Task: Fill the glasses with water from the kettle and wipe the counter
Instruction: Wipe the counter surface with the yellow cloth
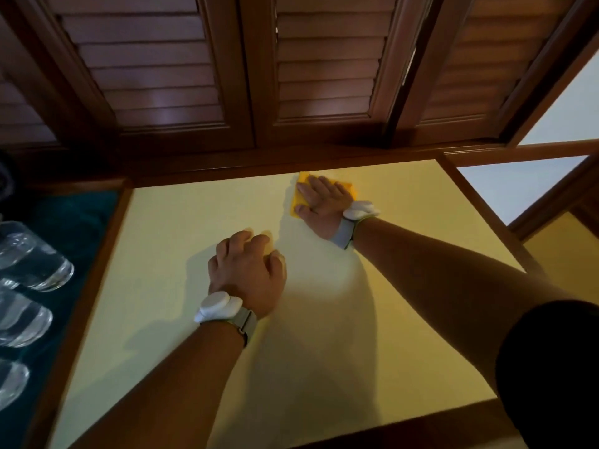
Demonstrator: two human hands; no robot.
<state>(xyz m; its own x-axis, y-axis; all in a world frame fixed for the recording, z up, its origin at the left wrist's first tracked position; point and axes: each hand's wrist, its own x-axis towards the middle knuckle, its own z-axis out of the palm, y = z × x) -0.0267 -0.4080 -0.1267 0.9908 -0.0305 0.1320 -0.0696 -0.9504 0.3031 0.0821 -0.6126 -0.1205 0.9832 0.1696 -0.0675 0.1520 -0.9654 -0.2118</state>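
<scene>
My right hand (324,205) lies flat, fingers spread, pressing a yellow cloth (296,202) onto the pale yellow counter (356,319) near its far edge. My left hand (248,273) rests on the counter's middle with fingers curled and fingertips down, holding nothing. Three clear glasses stand at the far left: one (32,257) at the back, one (22,319) in the middle, one (11,380) nearest. They look filled with water. The kettle is out of view.
The glasses stand on a dark teal surface (74,222) left of the counter's wooden rim (84,306). Brown louvred shutters (246,69) rise behind the counter. A wooden frame and a lower yellow surface (567,254) lie to the right.
</scene>
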